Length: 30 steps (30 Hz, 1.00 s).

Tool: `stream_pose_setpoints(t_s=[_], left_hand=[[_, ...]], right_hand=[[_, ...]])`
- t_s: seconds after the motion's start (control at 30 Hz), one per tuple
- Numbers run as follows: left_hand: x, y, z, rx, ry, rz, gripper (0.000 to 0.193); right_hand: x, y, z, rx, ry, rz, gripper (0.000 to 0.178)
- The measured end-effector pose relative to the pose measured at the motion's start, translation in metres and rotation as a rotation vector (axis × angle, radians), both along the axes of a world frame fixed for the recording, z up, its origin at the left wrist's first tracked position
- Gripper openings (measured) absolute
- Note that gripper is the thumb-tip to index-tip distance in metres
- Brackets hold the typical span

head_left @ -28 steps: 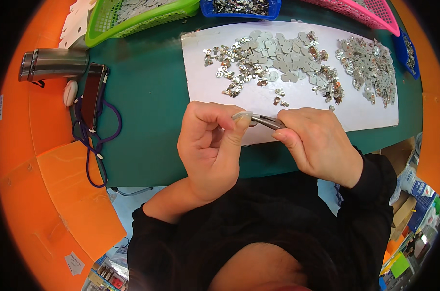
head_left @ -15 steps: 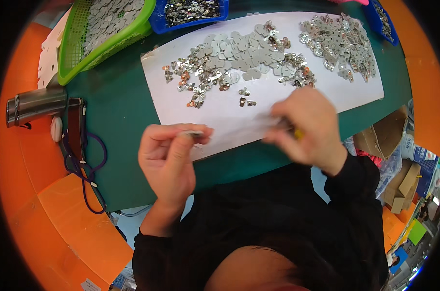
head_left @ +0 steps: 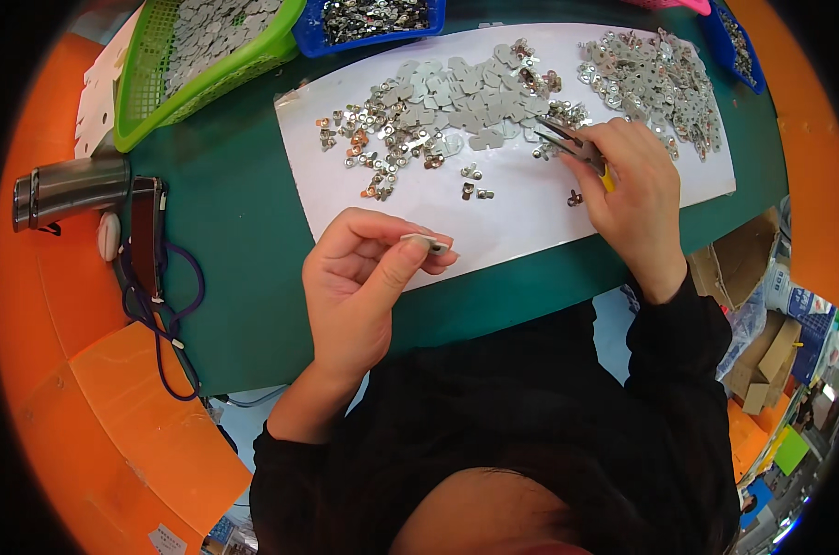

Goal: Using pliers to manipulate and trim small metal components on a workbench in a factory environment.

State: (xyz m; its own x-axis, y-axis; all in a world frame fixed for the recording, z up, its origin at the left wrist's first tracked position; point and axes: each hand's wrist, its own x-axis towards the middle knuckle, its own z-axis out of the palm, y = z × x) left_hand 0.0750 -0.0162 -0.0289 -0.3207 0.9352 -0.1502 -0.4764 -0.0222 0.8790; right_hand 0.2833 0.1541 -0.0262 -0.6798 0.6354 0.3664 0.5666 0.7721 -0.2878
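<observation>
In the head view, two hands worked over a green surface (head_left: 244, 231) on which one white sheet (head_left: 521, 208) lay, reaching from the middle toward the far right corner.

The left hand (head_left: 359, 287) hovered over the near edge of the sheet, its grip narrow, thumb and forefinger pinched on one small flat metal piece (head_left: 427, 243). That piece lay roughly level, its long axis running left to right, its free end pointing right.

The right hand (head_left: 628, 190) was over the right half of the sheet, closed on one pair of tweezers (head_left: 566, 141) with a yellow part showing by the fingers. Their long axis slanted from the hand toward the far left, and the tips touched the edge of a heap of metal parts.

Three loose groups of parts lay on the sheet: a copper-tinged scatter (head_left: 382, 148) at the left, grey flat tabs (head_left: 456, 88) in the middle, and a silvery heap (head_left: 655, 83) at the right. A few strays (head_left: 473, 182) lay between the hands; exact numbers were too small to count.

Along the far edge stood one green basket (head_left: 253, 60) and two blue trays (head_left: 308, 32), (head_left: 743, 55). At the left edge lay one metal flask (head_left: 68, 190) and one dark tool with a purple cord (head_left: 147, 245).
</observation>
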Motion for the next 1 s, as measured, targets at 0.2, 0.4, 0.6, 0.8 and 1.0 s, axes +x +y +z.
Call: stream_pose_setpoints(t_s=[0.2,0.4,0.6,0.8,1.0], left_hand=[[0.000,0.004,-0.001,-0.036,-0.105,-0.028,0.010],[-0.002,0.007,0.002,-0.087,-0.165,-0.050,0.012],[-0.002,0.006,0.001,-0.078,-0.138,-0.033,0.012],[-0.005,0.006,0.001,-0.096,-0.141,-0.045,0.013],[-0.002,0.007,0.004,-0.068,-0.104,-0.073,0.014]], right_hand=[[-0.012,-0.004,0.001,-0.104,0.165,0.017,0.018],[-0.016,0.001,0.003,-0.099,0.203,0.034,0.019],[-0.035,-0.009,0.003,-0.049,0.086,0.135,0.023],[-0.038,-0.012,-0.001,-0.040,0.065,0.131,0.023],[-0.035,-0.010,0.008,-0.011,0.124,0.094,0.023]])
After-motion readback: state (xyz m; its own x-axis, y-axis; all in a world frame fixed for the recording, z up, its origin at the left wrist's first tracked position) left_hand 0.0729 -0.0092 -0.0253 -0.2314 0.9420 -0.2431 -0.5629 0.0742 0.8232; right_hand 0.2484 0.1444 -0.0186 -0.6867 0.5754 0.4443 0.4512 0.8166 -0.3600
